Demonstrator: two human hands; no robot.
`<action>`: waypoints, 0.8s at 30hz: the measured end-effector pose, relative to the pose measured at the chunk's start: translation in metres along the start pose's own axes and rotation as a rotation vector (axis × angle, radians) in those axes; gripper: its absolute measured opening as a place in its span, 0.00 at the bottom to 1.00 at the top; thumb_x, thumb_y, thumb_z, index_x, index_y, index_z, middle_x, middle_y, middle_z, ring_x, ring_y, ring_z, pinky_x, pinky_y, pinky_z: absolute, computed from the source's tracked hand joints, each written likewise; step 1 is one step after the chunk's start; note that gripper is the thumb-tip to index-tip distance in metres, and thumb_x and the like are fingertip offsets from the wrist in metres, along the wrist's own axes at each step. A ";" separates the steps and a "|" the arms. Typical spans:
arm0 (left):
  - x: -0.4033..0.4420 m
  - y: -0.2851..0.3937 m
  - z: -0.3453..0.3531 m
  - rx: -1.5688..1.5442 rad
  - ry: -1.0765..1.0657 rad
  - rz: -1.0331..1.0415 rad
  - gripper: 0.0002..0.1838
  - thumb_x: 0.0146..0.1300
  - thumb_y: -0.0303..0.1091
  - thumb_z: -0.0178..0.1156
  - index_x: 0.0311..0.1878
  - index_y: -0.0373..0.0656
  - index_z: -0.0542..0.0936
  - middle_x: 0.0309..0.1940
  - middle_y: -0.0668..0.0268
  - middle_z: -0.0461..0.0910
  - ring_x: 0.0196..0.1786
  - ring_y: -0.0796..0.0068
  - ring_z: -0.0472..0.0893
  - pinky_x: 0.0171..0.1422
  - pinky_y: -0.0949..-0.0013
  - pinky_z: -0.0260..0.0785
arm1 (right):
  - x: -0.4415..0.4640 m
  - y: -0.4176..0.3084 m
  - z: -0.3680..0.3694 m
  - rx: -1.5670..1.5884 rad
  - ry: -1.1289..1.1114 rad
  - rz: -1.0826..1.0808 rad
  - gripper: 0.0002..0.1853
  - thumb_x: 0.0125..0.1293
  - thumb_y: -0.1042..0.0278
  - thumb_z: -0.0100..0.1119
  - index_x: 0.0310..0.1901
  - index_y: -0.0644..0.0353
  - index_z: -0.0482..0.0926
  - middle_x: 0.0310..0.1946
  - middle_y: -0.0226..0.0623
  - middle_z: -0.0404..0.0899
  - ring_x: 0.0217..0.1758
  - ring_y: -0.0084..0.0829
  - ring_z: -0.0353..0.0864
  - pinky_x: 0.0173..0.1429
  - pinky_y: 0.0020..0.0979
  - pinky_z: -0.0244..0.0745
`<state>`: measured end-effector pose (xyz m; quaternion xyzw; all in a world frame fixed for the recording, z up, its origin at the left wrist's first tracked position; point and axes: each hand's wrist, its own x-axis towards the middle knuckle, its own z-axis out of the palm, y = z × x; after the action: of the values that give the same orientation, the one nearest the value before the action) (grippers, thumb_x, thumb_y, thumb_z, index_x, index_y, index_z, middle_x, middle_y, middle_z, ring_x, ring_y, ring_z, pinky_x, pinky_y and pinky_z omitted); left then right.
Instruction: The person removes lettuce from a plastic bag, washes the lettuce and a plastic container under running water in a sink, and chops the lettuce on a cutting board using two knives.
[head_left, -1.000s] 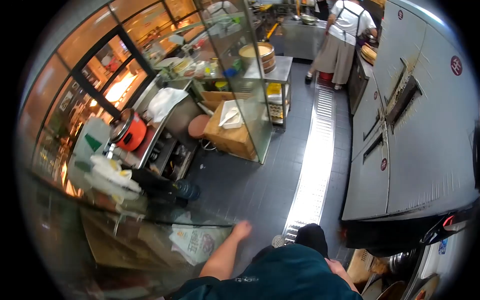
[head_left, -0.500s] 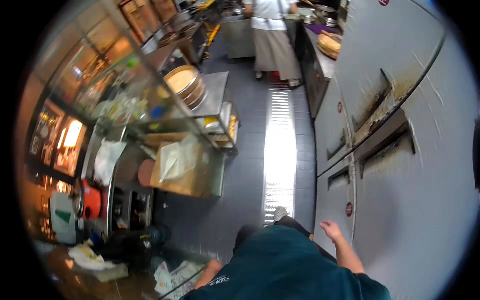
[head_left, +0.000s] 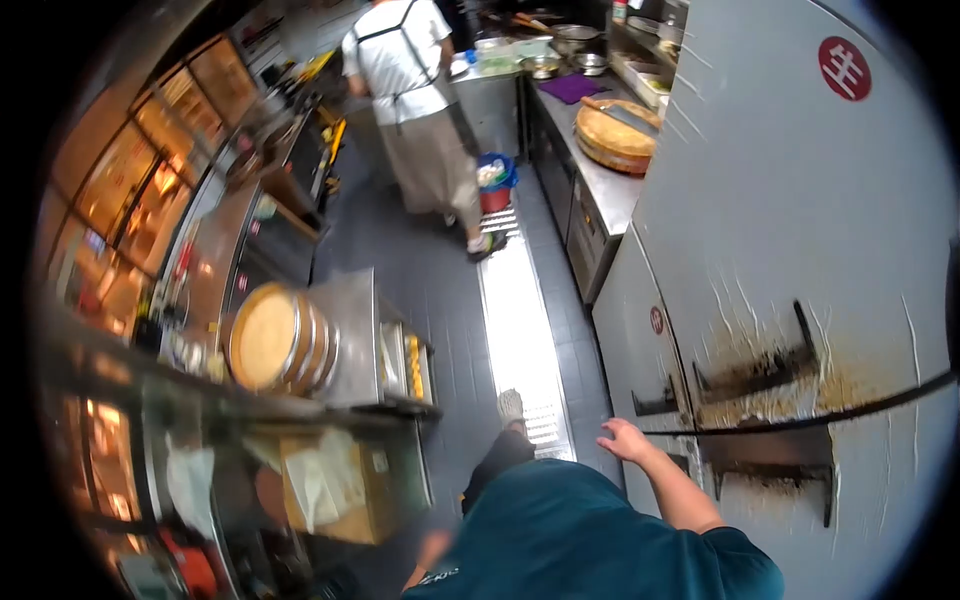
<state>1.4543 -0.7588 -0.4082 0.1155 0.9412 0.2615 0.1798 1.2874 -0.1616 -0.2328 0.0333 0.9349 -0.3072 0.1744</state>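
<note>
- Floor (head_left: 445, 335) of dark tiles, crossed lengthwise by a bright metal drain grate (head_left: 513, 310).
- Tall steel cabinet (head_left: 770, 230) along the right side, its paint scratched and streaked, with brown grime around a black handle (head_left: 765, 372).
- Right hand (head_left: 625, 440) near the steel cabinet, free of any object, its fingers loosely bent.
- Left hand (head_left: 435, 550) low beside the dark green shirt (head_left: 570, 530), in view nearest the cardboard box (head_left: 375, 510); blur hides its grip, so I cannot tell.
- Steel counter (head_left: 615, 207) beyond the cabinet, bearing a round wooden board (head_left: 605, 138) and a purple cloth (head_left: 570, 88).
- Steel table (head_left: 345, 340) on the left, a round wooden tub (head_left: 268, 340) on it.
- Co-worker (head_left: 415, 110) farther off, back turned, near a red bucket (head_left: 495, 200).
</note>
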 end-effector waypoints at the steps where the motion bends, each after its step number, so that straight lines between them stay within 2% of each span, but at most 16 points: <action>1: 0.045 -0.008 -0.021 -0.007 0.010 0.050 0.12 0.66 0.37 0.58 0.46 0.42 0.84 0.43 0.56 0.84 0.46 0.55 0.83 0.51 0.53 0.75 | 0.015 0.000 -0.005 -0.005 -0.027 0.067 0.28 0.63 0.48 0.65 0.57 0.63 0.80 0.61 0.52 0.77 0.68 0.48 0.72 0.72 0.41 0.67; 3: 0.133 -0.006 -0.068 0.020 -0.146 -0.300 0.13 0.65 0.38 0.58 0.46 0.41 0.83 0.43 0.53 0.84 0.47 0.52 0.83 0.52 0.52 0.75 | 0.033 -0.003 -0.020 -0.023 -0.100 0.207 0.29 0.62 0.48 0.65 0.57 0.63 0.80 0.60 0.51 0.78 0.67 0.47 0.73 0.71 0.41 0.67; 4: 0.187 0.038 -0.133 0.053 -0.231 -0.468 0.14 0.65 0.39 0.59 0.46 0.41 0.83 0.43 0.52 0.84 0.48 0.51 0.83 0.53 0.52 0.75 | 0.042 -0.005 -0.029 -0.009 -0.087 0.250 0.29 0.63 0.48 0.65 0.58 0.63 0.80 0.60 0.50 0.77 0.68 0.47 0.72 0.71 0.40 0.67; 6: 0.300 0.068 -0.194 -0.017 -0.246 -0.518 0.15 0.63 0.40 0.59 0.46 0.40 0.82 0.43 0.48 0.84 0.50 0.47 0.83 0.54 0.51 0.75 | 0.060 -0.007 -0.045 0.023 -0.069 0.332 0.30 0.64 0.47 0.64 0.60 0.62 0.79 0.62 0.49 0.76 0.68 0.46 0.72 0.71 0.40 0.67; 7: 0.358 0.032 -0.184 -0.004 -0.202 -0.386 0.15 0.62 0.42 0.60 0.36 0.36 0.82 0.38 0.45 0.84 0.46 0.45 0.83 0.51 0.49 0.75 | 0.067 -0.009 -0.052 0.092 0.004 0.343 0.31 0.63 0.47 0.65 0.60 0.63 0.79 0.61 0.49 0.77 0.67 0.45 0.73 0.71 0.39 0.68; 8: 0.401 0.068 -0.222 0.028 -0.127 -0.263 0.16 0.63 0.41 0.59 0.38 0.35 0.81 0.39 0.45 0.84 0.48 0.45 0.83 0.53 0.50 0.75 | 0.076 -0.009 -0.061 0.114 0.015 0.382 0.31 0.63 0.47 0.65 0.60 0.63 0.78 0.61 0.50 0.77 0.67 0.46 0.73 0.71 0.39 0.68; 9: 0.448 0.097 -0.251 0.059 -0.142 -0.280 0.16 0.62 0.42 0.59 0.44 0.38 0.81 0.42 0.44 0.83 0.49 0.42 0.82 0.55 0.47 0.74 | 0.082 -0.019 -0.076 0.137 0.024 0.416 0.31 0.63 0.47 0.65 0.60 0.63 0.78 0.61 0.50 0.77 0.67 0.46 0.73 0.71 0.39 0.68; 13: 0.593 0.198 -0.317 -0.053 -0.041 -0.038 0.18 0.63 0.41 0.59 0.50 0.39 0.81 0.47 0.46 0.83 0.54 0.45 0.81 0.60 0.51 0.73 | 0.129 -0.025 -0.103 0.156 0.001 0.481 0.31 0.63 0.47 0.65 0.60 0.63 0.78 0.62 0.51 0.76 0.67 0.47 0.73 0.71 0.40 0.67; 16: 0.664 0.248 -0.318 -0.054 -0.049 0.086 0.18 0.63 0.39 0.59 0.53 0.39 0.80 0.51 0.45 0.81 0.56 0.45 0.80 0.62 0.52 0.72 | 0.184 -0.025 -0.128 0.187 -0.009 0.472 0.31 0.64 0.47 0.64 0.60 0.62 0.78 0.63 0.51 0.76 0.68 0.47 0.73 0.72 0.40 0.67; 20: 0.720 0.265 -0.304 0.072 -0.159 0.211 0.19 0.62 0.38 0.61 0.54 0.39 0.80 0.52 0.45 0.81 0.56 0.44 0.79 0.63 0.52 0.71 | 0.277 -0.008 -0.157 0.225 0.097 0.382 0.29 0.65 0.48 0.63 0.59 0.63 0.79 0.62 0.51 0.76 0.67 0.48 0.73 0.72 0.40 0.67; 21: 0.727 0.259 -0.298 0.057 -0.134 0.210 0.19 0.62 0.38 0.61 0.53 0.38 0.80 0.52 0.45 0.81 0.56 0.44 0.79 0.63 0.51 0.72 | 0.301 -0.003 -0.163 0.229 0.126 0.362 0.29 0.65 0.48 0.63 0.59 0.63 0.79 0.61 0.51 0.76 0.67 0.48 0.73 0.72 0.40 0.67; 24: 0.741 0.239 -0.303 0.128 -0.301 -0.038 0.19 0.62 0.40 0.60 0.52 0.39 0.81 0.50 0.45 0.82 0.56 0.44 0.80 0.62 0.51 0.72 | 0.366 -0.009 -0.199 0.281 0.204 0.294 0.27 0.65 0.50 0.63 0.58 0.63 0.80 0.59 0.51 0.78 0.65 0.49 0.75 0.69 0.41 0.69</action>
<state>0.6896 -0.4648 -0.2447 0.1466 0.9204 0.1774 0.3160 0.8825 -0.0682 -0.2052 0.2238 0.8810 -0.4006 0.1154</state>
